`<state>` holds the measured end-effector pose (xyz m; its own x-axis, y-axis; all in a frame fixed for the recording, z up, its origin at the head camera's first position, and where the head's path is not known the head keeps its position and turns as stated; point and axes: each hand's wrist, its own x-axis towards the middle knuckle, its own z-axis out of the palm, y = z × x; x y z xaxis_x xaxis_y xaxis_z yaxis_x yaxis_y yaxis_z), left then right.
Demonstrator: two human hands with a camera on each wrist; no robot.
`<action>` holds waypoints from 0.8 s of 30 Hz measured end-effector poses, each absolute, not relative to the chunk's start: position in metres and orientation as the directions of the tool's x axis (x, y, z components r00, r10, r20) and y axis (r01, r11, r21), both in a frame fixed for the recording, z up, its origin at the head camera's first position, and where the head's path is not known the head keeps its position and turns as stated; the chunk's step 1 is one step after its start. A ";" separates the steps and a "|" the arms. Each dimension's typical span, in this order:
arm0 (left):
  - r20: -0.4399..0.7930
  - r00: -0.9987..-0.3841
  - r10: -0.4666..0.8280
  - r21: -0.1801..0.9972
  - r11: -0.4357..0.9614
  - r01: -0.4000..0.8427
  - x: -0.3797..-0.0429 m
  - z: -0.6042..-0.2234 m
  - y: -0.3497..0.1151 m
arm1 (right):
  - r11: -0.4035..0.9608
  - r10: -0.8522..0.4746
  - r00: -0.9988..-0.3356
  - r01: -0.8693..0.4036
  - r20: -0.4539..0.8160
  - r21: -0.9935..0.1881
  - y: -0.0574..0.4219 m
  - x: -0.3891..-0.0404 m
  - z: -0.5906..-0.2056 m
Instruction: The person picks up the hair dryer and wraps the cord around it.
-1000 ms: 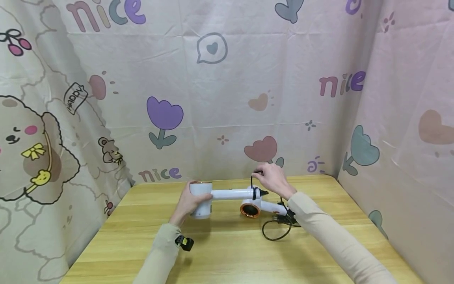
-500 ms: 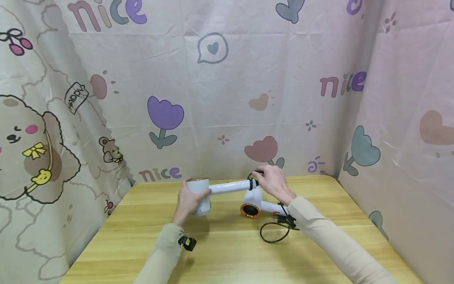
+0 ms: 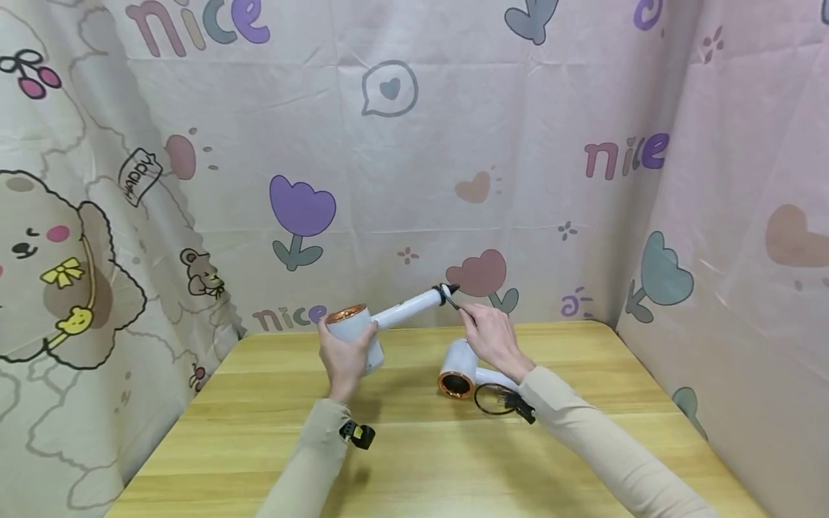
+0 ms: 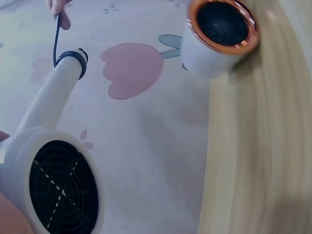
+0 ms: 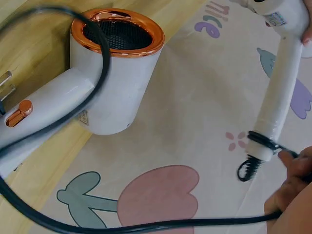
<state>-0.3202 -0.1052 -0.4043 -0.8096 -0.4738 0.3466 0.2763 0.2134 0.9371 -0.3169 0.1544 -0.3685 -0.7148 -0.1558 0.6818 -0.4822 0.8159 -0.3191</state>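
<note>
My left hand (image 3: 343, 360) grips a white hair dryer (image 3: 408, 309) round its barrel, with the copper-rimmed end tilted up and the handle slanting up to the right. In the left wrist view its dark round grille faces the camera. A black cord (image 5: 146, 226) is wrapped round the handle's end. My right hand (image 3: 492, 334) pinches this cord beside the handle tip, and a length runs taut between them. Below the right hand, a second white hair dryer (image 3: 460, 360) lies on the table, its copper-rimmed opening facing me. The right forearm hides part of its handle.
A black plug and bundled cord (image 3: 523, 410) lie by the second dryer's handle, with a loop beside them. The wooden table (image 3: 414, 467) meets printed curtains (image 3: 401, 180) behind and at both sides. A small black device (image 3: 358, 434) is strapped on the left wrist.
The held dryer has tilted, its handle end rising from near level to pointing up right. The right hand has shifted slightly, still on the cord. The cord loop on the table has drawn up smaller.
</note>
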 end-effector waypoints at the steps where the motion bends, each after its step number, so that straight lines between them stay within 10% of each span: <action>1: 0.319 -0.818 -0.478 0.948 0.169 0.270 -0.321 -0.404 -0.105 | 0.801 -0.161 -0.717 -0.496 0.679 -0.334 0.155 -0.316 -0.368; 11: -0.025 -0.921 -0.390 0.921 -0.366 0.130 -0.328 -0.396 -0.109 | 0.578 -0.202 -0.858 -0.493 0.472 -0.651 0.170 -0.312 -0.373; 24: -0.163 -0.957 -0.239 0.882 -0.470 -0.032 -0.326 -0.389 -0.116 | 0.317 -0.330 -0.925 -0.297 0.188 -0.901 0.204 -0.331 -0.376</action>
